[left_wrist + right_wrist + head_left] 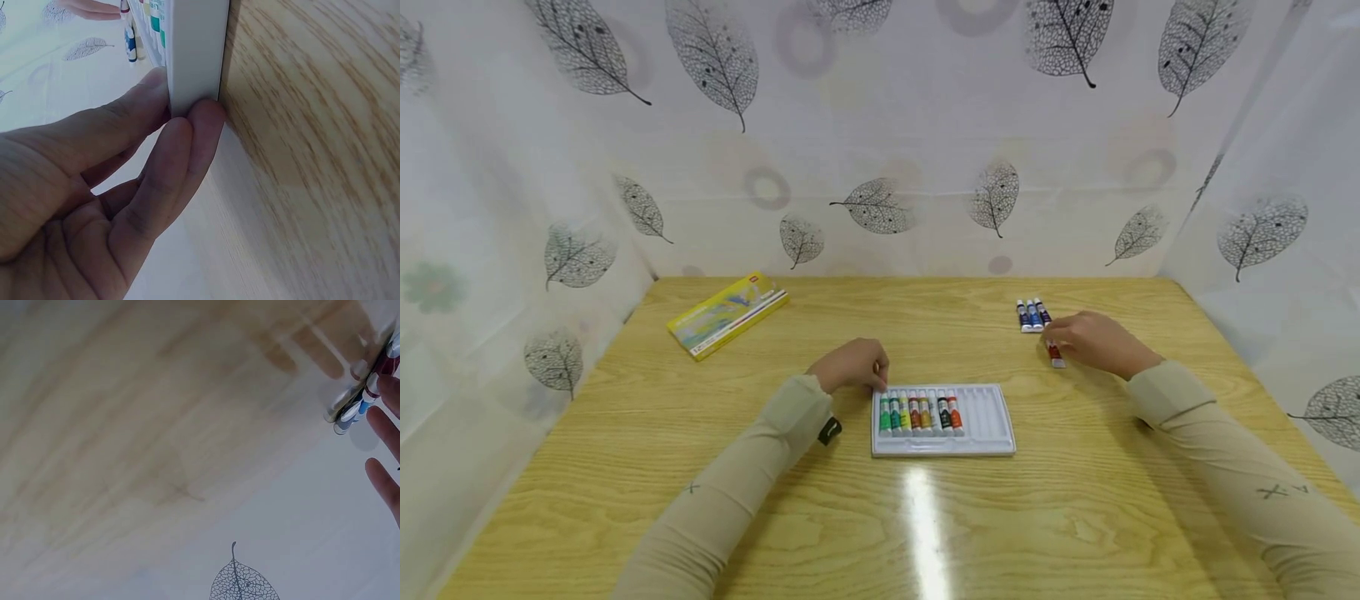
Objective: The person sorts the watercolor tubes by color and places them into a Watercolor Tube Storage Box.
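A white plastic tray lies on the table, with several coloured paint tubes in its left slots and bare slots at its right. My left hand pinches the tray's upper left corner, thumb on one face and fingertips on the edge in the left wrist view. Off to the right, my right hand has its fingertips on a dark red paint tube. Just beyond it lie blue and violet paint tubes side by side. The right thumb is hidden in the right wrist view.
A yellow flat box lies at the back left of the wooden table. White curtains with leaf prints stand along the back and both sides.
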The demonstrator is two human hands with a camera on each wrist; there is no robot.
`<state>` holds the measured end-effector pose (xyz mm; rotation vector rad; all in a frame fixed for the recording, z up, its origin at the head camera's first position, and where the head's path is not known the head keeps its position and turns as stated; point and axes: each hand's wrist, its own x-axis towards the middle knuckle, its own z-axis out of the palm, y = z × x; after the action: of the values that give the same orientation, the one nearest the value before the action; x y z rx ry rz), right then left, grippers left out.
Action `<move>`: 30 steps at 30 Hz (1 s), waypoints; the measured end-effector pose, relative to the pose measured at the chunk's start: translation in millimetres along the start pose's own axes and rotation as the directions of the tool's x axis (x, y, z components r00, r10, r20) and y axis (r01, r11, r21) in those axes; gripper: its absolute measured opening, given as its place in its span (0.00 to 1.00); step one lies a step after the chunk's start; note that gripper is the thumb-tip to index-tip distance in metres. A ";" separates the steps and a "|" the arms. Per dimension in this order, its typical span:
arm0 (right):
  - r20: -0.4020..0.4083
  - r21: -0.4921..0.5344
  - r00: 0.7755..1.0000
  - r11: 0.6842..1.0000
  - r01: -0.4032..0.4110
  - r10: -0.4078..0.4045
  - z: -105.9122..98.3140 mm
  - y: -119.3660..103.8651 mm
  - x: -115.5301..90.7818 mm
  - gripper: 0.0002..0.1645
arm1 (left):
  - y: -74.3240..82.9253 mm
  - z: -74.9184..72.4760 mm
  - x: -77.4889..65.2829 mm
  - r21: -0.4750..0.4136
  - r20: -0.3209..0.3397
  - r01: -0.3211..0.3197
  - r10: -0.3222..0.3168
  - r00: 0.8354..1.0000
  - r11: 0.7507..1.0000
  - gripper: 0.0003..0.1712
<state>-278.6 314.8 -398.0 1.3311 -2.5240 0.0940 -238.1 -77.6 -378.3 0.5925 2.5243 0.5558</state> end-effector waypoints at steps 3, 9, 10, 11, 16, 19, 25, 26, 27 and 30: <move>0.015 0.011 0.999 1.000 0.029 -0.029 2.9 2.1 0.2 0.17 | -0.6 0.6 0.2 0.004 -0.001 -0.003 0.003 1.000 1.000 0.12; 0.039 0.050 0.997 0.996 0.070 -0.072 4.8 1.3 3.0 0.16 | -1.2 0.9 0.9 0.004 -0.005 -0.006 0.006 1.000 1.000 0.12; 0.044 0.054 0.996 0.995 0.079 -0.081 4.7 1.0 3.6 0.16 | -1.3 1.0 1.0 0.004 -0.005 -0.005 0.005 1.000 1.000 0.12; 0.048 0.058 0.995 0.994 0.089 -0.092 4.3 0.5 4.2 0.15 | -1.4 0.9 1.0 0.005 -0.005 -0.004 0.004 1.000 1.000 0.12; 0.101 0.069 0.992 0.996 0.065 -0.072 1.2 -2.1 6.5 0.12 | -2.2 0.7 1.0 0.004 -0.005 -0.008 0.008 1.000 1.000 0.12; 0.143 0.056 0.990 0.998 0.006 -0.014 0.8 -3.8 6.8 0.11 | -3.9 1.6 2.1 -0.006 -0.008 -0.021 0.021 1.000 1.000 0.12; 0.217 0.057 0.972 0.993 -0.108 0.093 0.4 -7.6 10.8 0.09 | -5.7 2.2 3.3 -0.013 -0.011 -0.029 0.029 1.000 0.999 0.11; 0.226 0.061 0.968 0.991 -0.121 0.104 0.2 -8.0 11.9 0.08 | -5.4 1.9 3.0 -0.012 -0.012 -0.028 0.028 1.000 1.000 0.11; 0.234 0.064 0.966 0.990 -0.128 0.110 0.0 -8.3 13.0 0.07 | -5.1 1.8 2.8 -0.009 -0.012 -0.028 0.028 1.000 1.000 0.11; 0.242 0.076 0.963 0.987 -0.138 0.116 -0.5 -8.9 15.3 0.05 | -4.4 1.4 2.2 -0.004 -0.011 -0.024 0.024 1.000 1.000 0.11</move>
<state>-279.4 297.6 -393.9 1.2796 -2.8382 0.0834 -240.4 -79.7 -382.3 0.6210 2.5290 0.5744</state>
